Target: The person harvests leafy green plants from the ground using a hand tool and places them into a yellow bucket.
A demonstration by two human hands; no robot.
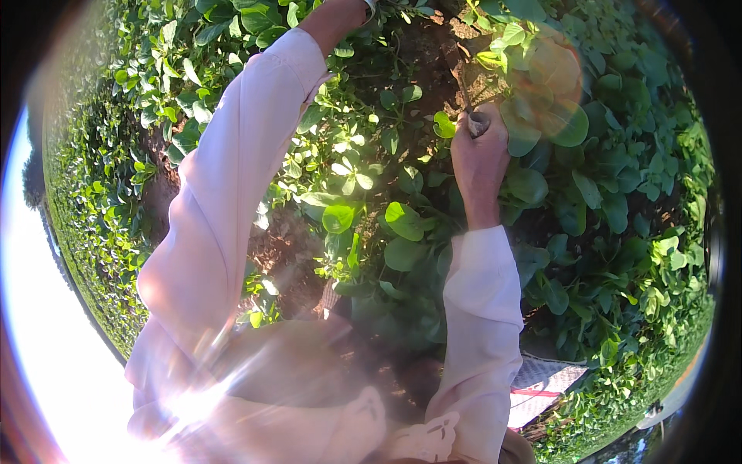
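My right hand is closed round the handle end of a hand tool. Its narrow, rusty-looking metal part runs forward along bare brown soil; the far end is hard to make out. Broad green leaves crowd the right side of this hand. At the top edge, my left forearm reaches forward among leafy plants. A bangle shows at its wrist, while the left hand itself lies beyond the picture. Small-leaved low plants and broad-leaved plants grow between my arms.
Dense green crop spreads on both sides. A pale woven sack with a red stripe lies by my right elbow. Reddish soil shows between the plants. Strong sun glare washes out the lower left.
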